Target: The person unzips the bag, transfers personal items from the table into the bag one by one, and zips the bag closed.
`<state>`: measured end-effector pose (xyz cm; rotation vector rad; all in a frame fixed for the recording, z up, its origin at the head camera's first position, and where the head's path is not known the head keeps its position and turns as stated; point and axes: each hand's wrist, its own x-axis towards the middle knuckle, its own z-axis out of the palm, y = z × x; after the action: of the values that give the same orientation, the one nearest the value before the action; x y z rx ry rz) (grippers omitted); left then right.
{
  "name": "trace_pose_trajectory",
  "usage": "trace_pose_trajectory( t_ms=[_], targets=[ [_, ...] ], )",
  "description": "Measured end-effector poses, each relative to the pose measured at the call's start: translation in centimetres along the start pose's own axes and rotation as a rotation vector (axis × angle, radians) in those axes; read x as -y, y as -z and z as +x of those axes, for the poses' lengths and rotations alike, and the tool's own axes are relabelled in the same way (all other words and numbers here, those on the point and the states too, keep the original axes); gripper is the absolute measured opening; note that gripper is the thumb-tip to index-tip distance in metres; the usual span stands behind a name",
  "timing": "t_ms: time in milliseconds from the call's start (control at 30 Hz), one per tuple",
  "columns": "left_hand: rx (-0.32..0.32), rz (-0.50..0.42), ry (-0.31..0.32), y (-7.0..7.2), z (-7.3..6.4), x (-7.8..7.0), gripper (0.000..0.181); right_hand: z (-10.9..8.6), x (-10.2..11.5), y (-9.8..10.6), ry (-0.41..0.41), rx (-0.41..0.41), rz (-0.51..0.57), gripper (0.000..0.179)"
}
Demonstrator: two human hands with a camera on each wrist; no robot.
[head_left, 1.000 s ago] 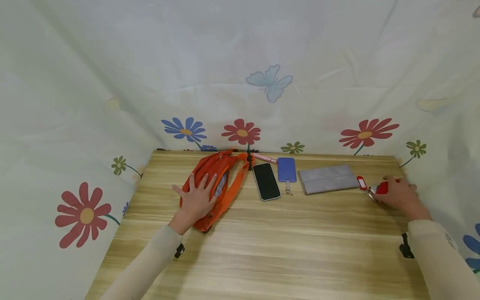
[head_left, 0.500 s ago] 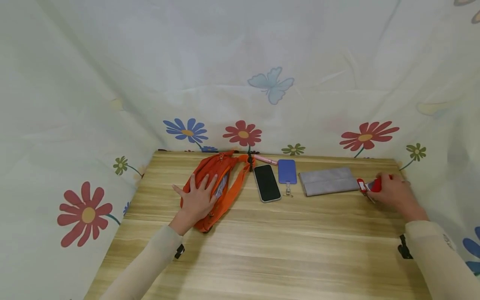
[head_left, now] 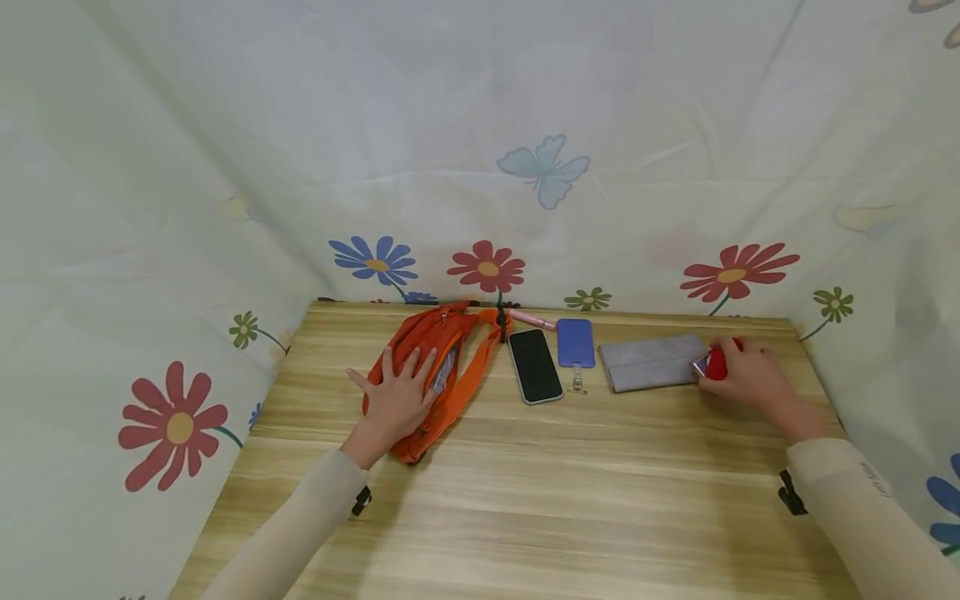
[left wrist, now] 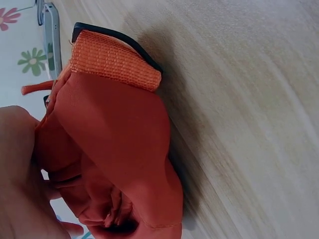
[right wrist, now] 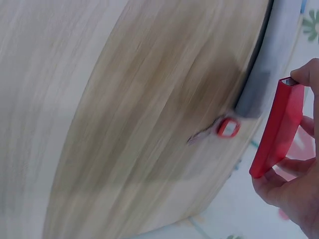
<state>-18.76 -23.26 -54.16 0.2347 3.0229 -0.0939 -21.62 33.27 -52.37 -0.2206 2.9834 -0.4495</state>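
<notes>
My left hand (head_left: 393,408) lies with spread fingers on an orange waist bag (head_left: 420,333), at the left of the table. The bag's zip is open and something pale lilac shows inside. In my right hand (head_left: 757,383) is a small flat red box (right wrist: 279,129), held by its ends between thumb and fingers, raised off the table. In the head view it overlaps the right end of a grey folded pouch (head_left: 648,362). Below it in the right wrist view lie keys (right wrist: 201,135) with a red tag (right wrist: 229,128), hidden by the hand in the head view.
Between bag and pouch lie a phone (head_left: 536,367), a blue badge holder (head_left: 575,343) with a clip, and a pink pen (head_left: 533,320) by the back edge. The bag's orange strap (head_left: 471,382) loops to its right. Flowered cloth (head_left: 637,217) walls the wooden table (head_left: 570,492).
My right hand has picked up the red box from beside the keys and moved it left, to the pouch's right end. My left hand stays on the bag.
</notes>
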Motion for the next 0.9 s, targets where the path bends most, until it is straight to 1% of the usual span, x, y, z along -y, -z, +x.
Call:
trace_pose_trajectory(
  t_ms=[133, 267, 367, 533, 633, 767, 900],
  targets=[
    [-0.005, -0.018, -0.004, 0.0, 0.3, -0.2, 0.07, 0.5, 1.7, -0.4, 0.041, 0.004, 0.001, 0.08],
    [-0.015, -0.064, -0.02, 0.0, 0.7, -0.2, 0.068, 0.9, 3.3, -0.8, 0.067, 0.004, 0.011, 0.082],
    [-0.026, -0.086, -0.04, 0.2, 0.9, 0.0, 0.064, 1.1, 4.7, -1.0, 0.104, -0.01, 0.016, 0.078],
    [-0.048, -0.132, -0.083, 0.8, 1.3, 0.4, 0.057, 1.5, 7.5, -1.6, 0.194, -0.032, 0.007, 0.068],
    [-0.024, -0.145, -0.103, 1.2, 1.6, 0.6, 0.056, 1.8, 9.4, -2.2, 0.247, -0.031, 0.011, 0.064],
    [0.017, -0.147, -0.12, 1.4, 1.7, 0.8, 0.058, 2.1, 12.2, -2.9, 0.301, -0.02, 0.006, 0.064],
    [0.015, -0.139, -0.126, 1.6, 1.7, 0.9, 0.057, 2.4, 15.0, -3.2, 0.337, -0.008, 0.017, 0.064]
  ],
)
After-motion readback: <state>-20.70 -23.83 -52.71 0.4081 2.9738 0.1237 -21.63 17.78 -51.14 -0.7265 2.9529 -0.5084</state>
